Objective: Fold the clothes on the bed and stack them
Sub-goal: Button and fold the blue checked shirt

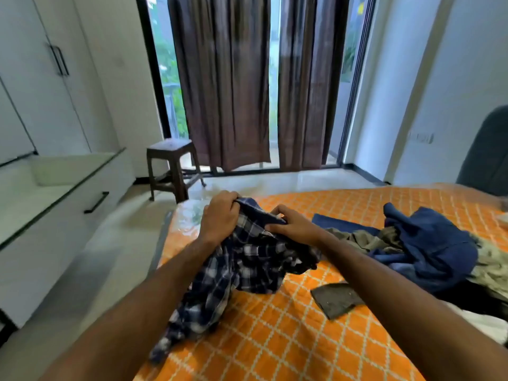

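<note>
Barely started: left hand (220,213) and right hand (294,225) both gripping crumpled blue-and-white checked cotton shirt (247,259) above orange quilted bed (275,339). Unfolded heap of blue and olive clothes (428,243) at 3 o'clock; 0 stacked.

— What can't you make out on the bed (275,339)?
— Its right side and near end run out of the picture. The fingertips of the left hand (220,215) are buried in the plaid shirt (247,259), so the collar edge is hidden.
— And the pile?
— The blue garment (428,243) covers most of the olive cloth (365,239); the pile is cut off at the right edge.
— The gray piece (339,298)?
— Partly under the right forearm, too blurred to name.
</note>
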